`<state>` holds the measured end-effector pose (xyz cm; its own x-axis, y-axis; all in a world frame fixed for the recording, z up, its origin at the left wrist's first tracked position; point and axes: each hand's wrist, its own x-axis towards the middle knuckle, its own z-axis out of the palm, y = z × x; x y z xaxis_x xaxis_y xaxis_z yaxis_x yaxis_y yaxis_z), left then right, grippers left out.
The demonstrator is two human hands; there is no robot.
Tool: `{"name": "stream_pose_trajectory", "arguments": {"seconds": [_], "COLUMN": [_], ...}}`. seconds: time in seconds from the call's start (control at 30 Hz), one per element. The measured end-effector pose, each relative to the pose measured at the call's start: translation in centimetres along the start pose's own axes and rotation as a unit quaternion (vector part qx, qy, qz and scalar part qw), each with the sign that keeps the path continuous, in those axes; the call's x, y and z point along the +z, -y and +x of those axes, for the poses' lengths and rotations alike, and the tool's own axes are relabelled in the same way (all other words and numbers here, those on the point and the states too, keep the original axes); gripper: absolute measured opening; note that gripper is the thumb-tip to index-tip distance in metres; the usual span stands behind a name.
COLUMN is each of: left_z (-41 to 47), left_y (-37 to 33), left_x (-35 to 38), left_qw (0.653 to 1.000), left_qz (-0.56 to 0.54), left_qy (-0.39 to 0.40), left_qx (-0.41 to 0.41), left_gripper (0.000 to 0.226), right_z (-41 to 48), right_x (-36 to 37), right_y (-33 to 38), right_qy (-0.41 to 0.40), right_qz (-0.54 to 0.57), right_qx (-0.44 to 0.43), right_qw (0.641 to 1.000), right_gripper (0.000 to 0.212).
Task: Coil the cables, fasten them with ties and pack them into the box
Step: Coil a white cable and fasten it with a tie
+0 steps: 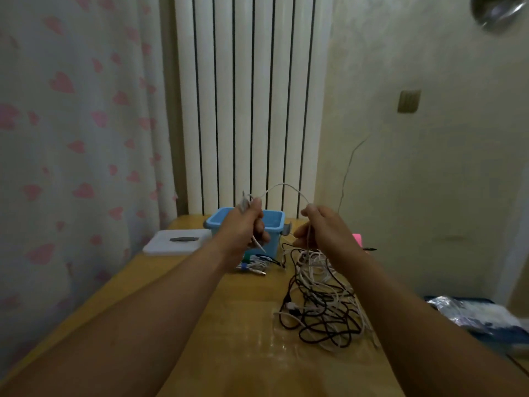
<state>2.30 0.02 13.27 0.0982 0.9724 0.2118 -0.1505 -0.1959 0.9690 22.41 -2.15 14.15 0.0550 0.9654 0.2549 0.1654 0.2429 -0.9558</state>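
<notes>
Both my hands are raised above the wooden table point(246, 333), holding one white cable point(286, 185) that arcs between them. My left hand point(246, 224) grips one end, with a short tail poking out below the fist. My right hand point(320, 227) pinches the other part, which hangs down into a tangled heap of black and white cables point(320, 305) on the table. Behind my left hand stands the open blue box point(274, 222). A small bundle of white cable with coloured ties point(252, 266) lies in front of the box.
A white lid point(174, 242) with a dark handle lies left of the box. Something pink point(357, 239) sits behind my right hand. A crinkled plastic bag point(472, 313) rests at the right. A radiator and a curtain stand behind the table.
</notes>
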Motion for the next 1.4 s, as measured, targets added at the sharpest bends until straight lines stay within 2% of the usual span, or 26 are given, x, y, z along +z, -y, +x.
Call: {"name": "stream_pose_trajectory", "arguments": {"seconds": [0.1, 0.13, 0.2, 0.3, 0.43, 0.5, 0.57, 0.63, 0.73, 0.8, 0.9, 1.0, 1.1, 1.17, 1.23, 1.3, 1.33, 1.37, 1.4], "left_z": [-1.1, -1.5, -1.9, -1.8, -1.7, -2.1, -2.4, -2.8, -3.3, -3.8, -4.3, -4.6, -4.4, -3.8, -3.0, -2.3, -2.0, -1.8, -1.4], "left_y": [1.4, 2.0, 3.0, 4.1, 4.8, 4.9, 5.2, 6.1, 7.0, 7.4, 7.9, 8.3, 8.6, 8.7, 8.7, 8.5, 8.5, 8.4, 8.5], "left_x": [0.8, 1.0, 1.2, 0.6, -0.5, -0.7, -0.8, -0.8, -0.8, -0.8, -1.2, -1.5, -1.9, -2.2, -2.2, -2.2, -2.4, -2.7, -3.0], "left_qw": [0.999, 0.999, 0.997, 0.989, 0.983, 0.984, 0.987, 0.989, 0.984, 0.984, 0.996, 0.997, 0.999, 0.998, 0.98, 0.949, 0.942, 0.943, 0.952], "left_qz": [-0.018, -0.009, -0.023, -0.092, -0.154, -0.155, -0.132, -0.121, -0.162, -0.167, -0.062, 0.022, 0.022, -0.048, -0.184, -0.299, -0.319, -0.316, -0.286], "left_qy": [0.005, -0.007, -0.041, -0.072, -0.052, -0.033, -0.018, -0.008, 0.001, 0.007, 0.051, 0.071, 0.025, -0.024, -0.041, -0.045, -0.05, -0.045, -0.037], "left_qx": [-0.034, -0.047, -0.069, -0.088, -0.089, -0.086, -0.091, -0.081, -0.073, -0.062, -0.034, -0.026, -0.026, -0.044, -0.071, -0.087, -0.093, -0.096, -0.098], "left_gripper": [0.042, 0.044, 0.046, 0.049, 0.074, 0.063, 0.053, 0.052, 0.058, 0.062, 0.064, 0.044, 0.03, 0.029, 0.027, 0.024, 0.021, 0.018, 0.019], "right_z": [0.0, 0.0, -0.8, -2.7, -5.1, -5.7, -5.7, -5.4, -5.0, -5.0, -5.3, -5.3, -5.6, -5.8, -5.7, -5.4, -5.1, -4.7, -4.3], "right_x": [0.0, 0.3, 1.5, 3.8, 5.0, 5.2, 5.4, 5.6, 5.9, 6.3, 6.7, 6.7, 6.9, 7.2, 7.5, 7.9, 7.8, 7.6, 7.3], "right_y": [-0.5, -0.7, -1.4, -3.2, -5.3, -5.4, -5.2, -5.0, -4.7, -4.5, -4.3, -4.1, -4.2, -4.8, -5.7, -6.6, -7.2, -7.5, -7.6], "right_qy": [-0.053, -0.068, -0.066, 0.001, 0.077, 0.096, 0.093, 0.085, 0.09, 0.114, 0.14, 0.149, 0.165, 0.165, 0.155, 0.161, 0.182, 0.208, 0.23], "right_qz": [0.069, 0.042, -0.095, -0.33, -0.496, -0.522, -0.524, -0.524, -0.538, -0.577, -0.604, -0.622, -0.651, -0.64, -0.605, -0.591, -0.576, -0.528, -0.435], "right_qx": [0.007, -0.018, -0.1, -0.202, -0.247, -0.241, -0.217, -0.185, -0.124, -0.094, -0.086, -0.095, -0.137, -0.17, -0.171, -0.137, -0.103, -0.057, -0.007], "right_qw": [0.996, 0.997, 0.988, 0.922, 0.829, 0.813, 0.818, 0.827, 0.829, 0.803, 0.779, 0.763, 0.728, 0.731, 0.762, 0.779, 0.791, 0.822, 0.87], "right_gripper": [0.03, 0.028, 0.025, 0.036, 0.05, 0.056, 0.056, 0.05, 0.036, 0.028, 0.021, 0.028, 0.033, 0.033, 0.028, 0.02, 0.02, 0.024, 0.027]}}
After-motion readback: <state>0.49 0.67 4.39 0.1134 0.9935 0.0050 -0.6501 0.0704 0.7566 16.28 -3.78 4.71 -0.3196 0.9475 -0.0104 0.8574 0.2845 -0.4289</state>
